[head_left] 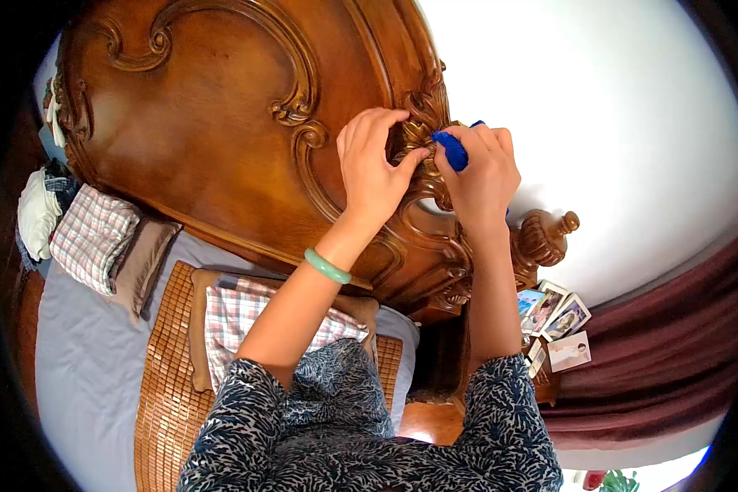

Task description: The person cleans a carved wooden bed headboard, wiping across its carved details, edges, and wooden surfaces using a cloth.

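Observation:
My right hand (pixel 485 176) is closed around a blue cloth (pixel 453 151), which touches the carved edge of the wooden headboard (pixel 213 107). Close to its left, my left hand (pixel 375 164) rests at the carved ornament (pixel 418 135), thumb and fingers apart on either side of the carving. A green bangle (pixel 328 266) circles my left wrist. Part of the cloth is hidden inside my right fingers.
Below the headboard lies a bed with a grey sheet (pixel 90 344), a woven mat (pixel 168 385) and checked pillows (pixel 96 238). A turned wooden post (pixel 541 238), photos (pixel 566 316) and a dark red curtain (pixel 664 353) are at the right.

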`<state>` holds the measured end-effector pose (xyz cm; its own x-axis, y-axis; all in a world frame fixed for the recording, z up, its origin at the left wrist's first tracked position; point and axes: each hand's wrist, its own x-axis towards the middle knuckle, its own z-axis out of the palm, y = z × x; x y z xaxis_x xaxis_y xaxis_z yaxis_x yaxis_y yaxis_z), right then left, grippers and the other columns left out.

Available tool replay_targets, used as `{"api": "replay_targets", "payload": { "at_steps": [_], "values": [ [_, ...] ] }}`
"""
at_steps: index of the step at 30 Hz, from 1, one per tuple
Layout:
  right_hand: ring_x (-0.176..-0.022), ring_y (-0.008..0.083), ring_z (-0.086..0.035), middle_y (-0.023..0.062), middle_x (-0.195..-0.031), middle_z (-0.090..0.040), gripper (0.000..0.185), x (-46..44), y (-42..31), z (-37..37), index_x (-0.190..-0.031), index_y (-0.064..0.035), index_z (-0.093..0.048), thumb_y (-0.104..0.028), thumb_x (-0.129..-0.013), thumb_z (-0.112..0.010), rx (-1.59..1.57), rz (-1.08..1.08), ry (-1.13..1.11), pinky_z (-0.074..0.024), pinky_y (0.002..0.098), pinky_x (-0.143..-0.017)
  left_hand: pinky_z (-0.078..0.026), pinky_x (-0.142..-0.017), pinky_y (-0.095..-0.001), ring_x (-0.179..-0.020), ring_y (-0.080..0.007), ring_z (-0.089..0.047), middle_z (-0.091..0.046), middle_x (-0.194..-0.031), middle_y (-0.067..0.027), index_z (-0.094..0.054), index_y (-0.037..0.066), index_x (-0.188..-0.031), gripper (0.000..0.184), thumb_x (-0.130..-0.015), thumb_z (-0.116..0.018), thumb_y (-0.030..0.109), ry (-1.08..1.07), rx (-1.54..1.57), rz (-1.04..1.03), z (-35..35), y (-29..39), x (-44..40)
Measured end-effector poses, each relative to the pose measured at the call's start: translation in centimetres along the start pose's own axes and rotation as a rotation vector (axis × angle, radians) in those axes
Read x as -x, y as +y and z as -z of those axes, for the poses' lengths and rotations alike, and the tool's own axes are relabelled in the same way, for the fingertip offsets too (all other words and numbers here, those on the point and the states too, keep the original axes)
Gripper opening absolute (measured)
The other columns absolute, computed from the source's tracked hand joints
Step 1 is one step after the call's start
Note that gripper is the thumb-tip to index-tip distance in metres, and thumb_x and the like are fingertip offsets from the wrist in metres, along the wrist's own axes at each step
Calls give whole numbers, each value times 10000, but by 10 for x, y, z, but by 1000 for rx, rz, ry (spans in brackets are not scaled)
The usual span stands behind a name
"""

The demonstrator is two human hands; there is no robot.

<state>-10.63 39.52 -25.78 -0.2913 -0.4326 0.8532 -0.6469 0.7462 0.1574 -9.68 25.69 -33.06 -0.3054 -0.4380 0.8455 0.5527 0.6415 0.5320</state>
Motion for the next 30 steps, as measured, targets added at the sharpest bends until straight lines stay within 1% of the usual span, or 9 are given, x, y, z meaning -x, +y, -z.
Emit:
{"api": "replay_targets", "payload": {
  "at_steps": [1, 2, 4, 7, 12, 17, 23, 24, 30],
  "values": [
    [-879, 250, -591, -5, -884, -647, 300, -1, 1, 0, -943, -164, -723, -135, -674, -853, -1, 15, -7, -521, 363, -667, -405, -1021, -419, -1148, -294, -593, -681, -1166, -82, -700, 98, -1158, 516, -687, -900, 166, 15, 14, -2, -1, -1, 0],
    [-878, 250, -591, -4, -888, -650, 303, -1, 1, 0, -951, -162, -724, -135, -678, -853, -1, 32, -14, -520, 364, -670, -405, -1021, -419, -1148, -294, -593, -681, -1166, -82, -700, 98, -1158, 516, -687, -900, 166, 16, 11, -4, -1, -2, 0],
    [-879, 249, -591, -5, -892, -653, 307, -1, 0, -1, -955, -163, -725, -130, -678, -853, -9, 36, -10, -519, 360, -669, -413, -990, -404, -1098, -283, -609, -695, -1113, -64, -727, 92, -1063, 443, -669, -909, 178, 44, -14, -11, 0, -1, 0],
    [-881, 250, -592, -7, -898, -657, 320, -3, -1, -3, -959, -164, -724, -117, -670, -854, 0, 36, -3, -518, 355, -669, -408, -993, -400, -1102, -282, -608, -693, -1114, -64, -727, 90, -1045, 430, -667, -911, 178, 36, 9, 13, 1, 1, -2],
    [-884, 256, -595, -10, -903, -656, 356, -2, -6, -8, -963, -162, -716, -90, -641, -848, 34, 43, 19, -525, 357, -665, -401, -995, -402, -1099, -279, -608, -686, -1116, -62, -720, 87, -1045, 420, -677, -905, 163, 29, 20, 24, 0, 0, -1],
    [-883, 260, -599, -7, -900, -646, 399, -5, -5, -13, -962, -158, -707, -79, -594, -839, 35, 171, 79, -535, 364, -649, -368, -995, -406, -1085, -268, -592, -660, -1084, -52, -697, 84, -1048, 430, -672, -894, 149, 43, 21, 19, -2, 1, 1],
    [-890, 256, -603, -8, -898, -644, 396, -12, -5, -17, -962, -165, -710, -94, -596, -842, -9, 182, 61, -541, 351, -658, -383, -989, -410, -1083, -282, -591, -655, -1074, -68, -692, 81, -1038, 415, -675, -887, 125, 49, 41, 49, -7, -2, 2],
    [-882, 253, -598, -13, -901, -646, 381, -12, -3, -17, -959, -167, -713, -116, -606, -847, -16, 190, 67, -542, 353, -661, -399, -977, -414, -1081, -292, -591, -653, -1073, -77, -690, 78, -1037, 417, -673, -889, 124, 36, 49, 57, -6, -2, 1],
    [-873, 254, -585, -14, -902, -648, 354, -10, 0, -11, -956, -157, -715, -105, -630, -840, -15, 168, 0, -537, 353, -657, -463, -924, -427, -1064, -335, -584, -639, -1065, -114, -680, 48, -1038, 434, -662, -895, 84, 12, 122, 76, -3, -3, -2]
  ]
}}
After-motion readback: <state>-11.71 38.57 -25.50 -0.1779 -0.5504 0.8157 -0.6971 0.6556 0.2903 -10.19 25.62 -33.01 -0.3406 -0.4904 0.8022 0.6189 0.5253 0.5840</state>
